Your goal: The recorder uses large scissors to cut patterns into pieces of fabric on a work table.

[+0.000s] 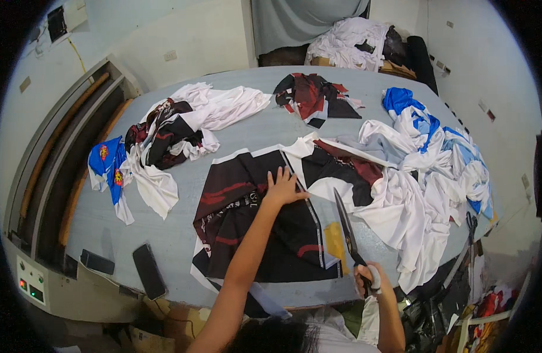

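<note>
Pressing the black printed fabric (253, 223) flat near the table's (106, 223) front edge, left hand (282, 188) fingers spread, right hand (368, 281) fingers clamped on scissors (347, 229); fabric should stay taut beside the blades.

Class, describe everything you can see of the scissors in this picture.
The scissors are long, with dark blades that look like metal and dark handles. The right hand grips the handles near the table's front edge. The blades point away from the person, lying together along the white edge of the black and red printed fabric, which the left hand presses flat. Whether the blades are slightly parted cannot be told.
</note>
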Motion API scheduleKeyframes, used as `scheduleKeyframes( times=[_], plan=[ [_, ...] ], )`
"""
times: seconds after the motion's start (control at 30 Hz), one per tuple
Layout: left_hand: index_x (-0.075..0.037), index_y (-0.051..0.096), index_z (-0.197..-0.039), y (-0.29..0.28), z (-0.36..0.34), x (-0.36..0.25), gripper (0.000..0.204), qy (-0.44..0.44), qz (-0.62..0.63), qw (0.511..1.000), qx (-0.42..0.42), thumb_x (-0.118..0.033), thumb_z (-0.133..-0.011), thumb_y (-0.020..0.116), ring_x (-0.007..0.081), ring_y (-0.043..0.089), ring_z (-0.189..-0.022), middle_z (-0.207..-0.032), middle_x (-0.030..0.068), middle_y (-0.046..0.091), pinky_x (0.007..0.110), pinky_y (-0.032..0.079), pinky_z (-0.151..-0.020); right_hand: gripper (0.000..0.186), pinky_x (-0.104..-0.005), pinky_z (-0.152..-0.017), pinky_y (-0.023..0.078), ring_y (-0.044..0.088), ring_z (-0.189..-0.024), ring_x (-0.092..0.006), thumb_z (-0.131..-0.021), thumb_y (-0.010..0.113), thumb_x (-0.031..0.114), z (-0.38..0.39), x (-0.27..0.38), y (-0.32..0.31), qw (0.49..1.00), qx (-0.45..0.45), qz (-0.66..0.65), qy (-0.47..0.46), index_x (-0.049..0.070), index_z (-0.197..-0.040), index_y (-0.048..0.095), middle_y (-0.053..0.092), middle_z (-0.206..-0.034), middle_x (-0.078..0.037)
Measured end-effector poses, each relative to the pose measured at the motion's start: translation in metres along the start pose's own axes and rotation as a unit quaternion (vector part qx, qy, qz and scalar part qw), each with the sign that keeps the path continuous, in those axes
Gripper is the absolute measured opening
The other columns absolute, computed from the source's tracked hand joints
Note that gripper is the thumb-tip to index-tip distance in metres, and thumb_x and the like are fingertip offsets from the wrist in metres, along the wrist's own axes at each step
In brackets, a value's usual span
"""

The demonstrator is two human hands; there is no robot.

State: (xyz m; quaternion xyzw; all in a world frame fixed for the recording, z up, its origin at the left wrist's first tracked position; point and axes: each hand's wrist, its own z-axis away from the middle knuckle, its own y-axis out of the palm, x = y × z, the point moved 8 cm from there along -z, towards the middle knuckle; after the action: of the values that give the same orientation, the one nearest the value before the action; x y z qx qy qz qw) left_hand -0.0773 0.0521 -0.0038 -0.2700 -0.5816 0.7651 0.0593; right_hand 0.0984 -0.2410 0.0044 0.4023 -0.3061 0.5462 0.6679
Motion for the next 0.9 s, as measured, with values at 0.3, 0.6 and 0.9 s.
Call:
scheduleKeyframes(
  times=[0.3,0.6,0.9],
  plan=[
    [-0.011,0.005,-0.141,0.007,0.017,0.003,0.131,0.004,-0.012,0.999,0.051,-0.080,-0.045,0.060,0.0323,-0.006,-0.135,-0.147,0.0135,-0.003,0.064,-0.003,-0.099,0.040,-0.0246,-0.044,0.042,0.055,-0.048,-0.0123,-0.081,0.062,0.038,-0.016,0.016,0.032,0.964,0.112,0.236,0.040,-0.001,-0.082,0.053,0.051,-0.057,-0.002],
    [-0.010,0.006,-0.141,0.009,0.042,0.008,0.127,0.054,-0.020,0.998,0.036,-0.076,-0.048,0.063,0.0310,-0.005,-0.135,-0.147,0.0152,0.000,0.060,-0.005,-0.101,0.042,-0.0239,-0.048,0.044,0.057,-0.053,-0.0121,-0.081,0.062,0.039,-0.007,0.006,0.024,0.951,0.114,0.275,0.080,-0.001,-0.088,0.055,0.056,-0.065,-0.004],
    [-0.011,0.018,-0.139,0.008,0.049,0.004,0.109,0.020,-0.016,0.999,0.047,-0.073,-0.059,0.058,0.0324,0.003,-0.135,-0.146,0.0164,0.006,0.061,-0.001,-0.101,0.034,-0.0260,-0.044,0.047,0.056,-0.050,-0.0141,-0.078,0.067,0.024,0.007,-0.014,0.002,0.995,0.035,0.081,0.038,-0.002,-0.093,0.053,0.056,-0.065,-0.005]
  ],
)
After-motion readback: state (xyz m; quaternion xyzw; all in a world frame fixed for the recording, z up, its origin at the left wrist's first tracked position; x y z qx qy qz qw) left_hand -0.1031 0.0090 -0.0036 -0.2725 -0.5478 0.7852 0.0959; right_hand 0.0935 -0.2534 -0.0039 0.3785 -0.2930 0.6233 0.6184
